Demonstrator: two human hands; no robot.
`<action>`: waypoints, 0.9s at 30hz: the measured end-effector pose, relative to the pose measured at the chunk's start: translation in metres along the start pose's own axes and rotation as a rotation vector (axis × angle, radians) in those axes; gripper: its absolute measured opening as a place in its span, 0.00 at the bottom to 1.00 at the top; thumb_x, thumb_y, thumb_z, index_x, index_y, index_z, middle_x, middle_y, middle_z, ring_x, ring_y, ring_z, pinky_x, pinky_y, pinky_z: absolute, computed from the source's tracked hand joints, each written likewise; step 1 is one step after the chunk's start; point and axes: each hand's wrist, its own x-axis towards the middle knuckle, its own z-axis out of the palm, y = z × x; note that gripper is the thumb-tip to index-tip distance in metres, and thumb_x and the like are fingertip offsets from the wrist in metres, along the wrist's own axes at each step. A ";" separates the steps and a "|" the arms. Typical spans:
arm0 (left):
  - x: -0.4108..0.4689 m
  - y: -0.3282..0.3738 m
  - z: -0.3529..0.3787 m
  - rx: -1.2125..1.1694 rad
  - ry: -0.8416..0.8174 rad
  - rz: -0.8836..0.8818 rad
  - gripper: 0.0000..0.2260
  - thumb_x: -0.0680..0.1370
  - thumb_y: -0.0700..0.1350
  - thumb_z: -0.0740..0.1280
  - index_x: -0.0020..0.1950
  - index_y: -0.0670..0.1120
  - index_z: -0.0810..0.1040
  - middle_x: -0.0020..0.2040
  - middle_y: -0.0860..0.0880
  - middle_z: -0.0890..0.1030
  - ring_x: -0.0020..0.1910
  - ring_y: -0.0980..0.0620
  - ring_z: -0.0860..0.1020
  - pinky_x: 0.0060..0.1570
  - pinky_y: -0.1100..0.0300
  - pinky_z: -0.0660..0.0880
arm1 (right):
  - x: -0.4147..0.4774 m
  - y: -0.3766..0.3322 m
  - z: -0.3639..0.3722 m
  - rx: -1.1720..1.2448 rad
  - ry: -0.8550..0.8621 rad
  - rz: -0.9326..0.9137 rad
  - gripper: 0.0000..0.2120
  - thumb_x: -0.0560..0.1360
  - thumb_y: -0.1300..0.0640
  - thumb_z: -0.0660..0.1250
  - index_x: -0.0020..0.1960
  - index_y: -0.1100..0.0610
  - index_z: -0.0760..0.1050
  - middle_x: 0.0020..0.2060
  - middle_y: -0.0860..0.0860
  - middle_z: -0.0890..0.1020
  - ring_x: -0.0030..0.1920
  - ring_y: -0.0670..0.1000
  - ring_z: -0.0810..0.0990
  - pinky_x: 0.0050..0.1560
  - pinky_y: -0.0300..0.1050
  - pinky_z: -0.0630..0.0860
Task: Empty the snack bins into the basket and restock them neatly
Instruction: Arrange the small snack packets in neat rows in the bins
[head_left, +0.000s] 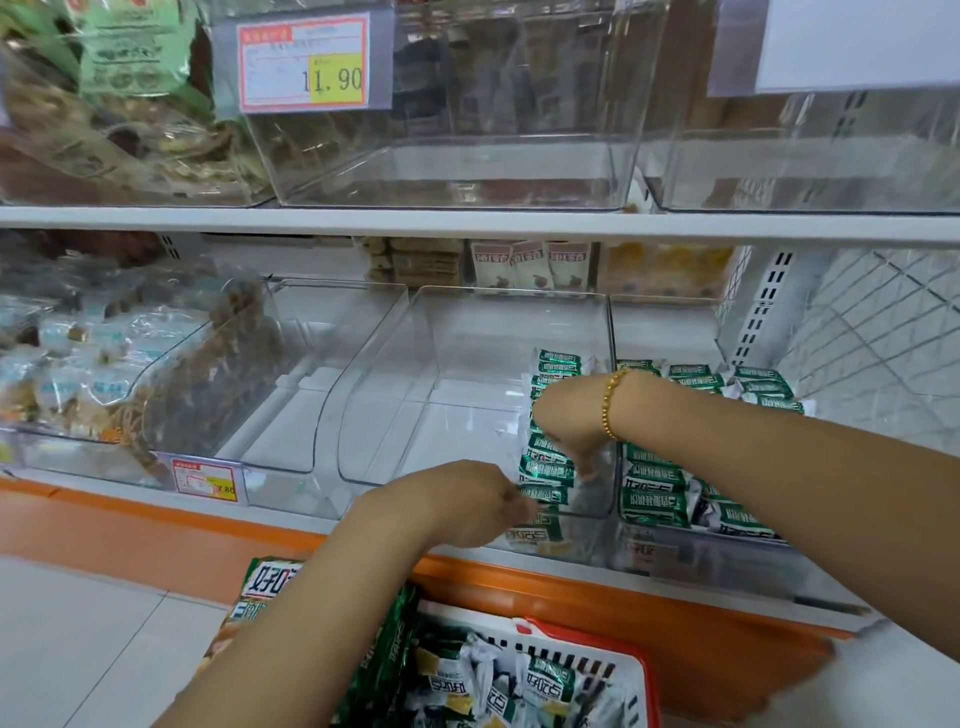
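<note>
A clear plastic bin (415, 364) on the lower shelf holds a row of green-and-white snack packets (548, 470) standing along its right wall. My right hand (569, 423) reaches down into that row, fingers closed on a packet near the middle. My left hand (475, 501) is at the bin's front lip, pinching the front packet (535, 532) of the row. The bin to the right (675, 322) is filled with the same packets (660, 486) in neat rows. A white basket with a red handle (587, 660) below holds several loose packets.
An empty clear bin (311, 405) stands left of the middle one, then bins of mixed snacks (104, 374). Empty clear bins (457, 166) sit on the upper shelf with a price tag (304, 62). A large green snack bag (265, 587) lies by the basket. Orange shelf base (623, 597) runs below.
</note>
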 end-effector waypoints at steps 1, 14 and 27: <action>-0.001 -0.003 -0.002 0.030 0.003 -0.016 0.20 0.83 0.55 0.51 0.58 0.43 0.76 0.52 0.43 0.76 0.55 0.45 0.73 0.49 0.58 0.66 | -0.001 0.002 0.001 0.111 0.035 -0.028 0.11 0.69 0.51 0.76 0.39 0.56 0.76 0.32 0.48 0.77 0.40 0.49 0.77 0.48 0.44 0.78; 0.021 -0.006 -0.012 -0.098 -0.071 -0.112 0.22 0.81 0.57 0.56 0.60 0.40 0.77 0.61 0.43 0.79 0.55 0.46 0.78 0.58 0.56 0.69 | 0.012 -0.016 0.025 0.342 -0.025 -0.082 0.04 0.71 0.61 0.72 0.44 0.55 0.77 0.46 0.54 0.84 0.49 0.55 0.83 0.44 0.47 0.79; -0.049 0.009 0.016 -0.136 0.834 0.000 0.15 0.80 0.48 0.61 0.38 0.41 0.76 0.32 0.45 0.77 0.33 0.47 0.73 0.31 0.58 0.63 | -0.110 -0.050 0.012 0.547 0.336 -0.030 0.16 0.74 0.46 0.69 0.36 0.54 0.68 0.31 0.48 0.71 0.32 0.45 0.67 0.35 0.42 0.67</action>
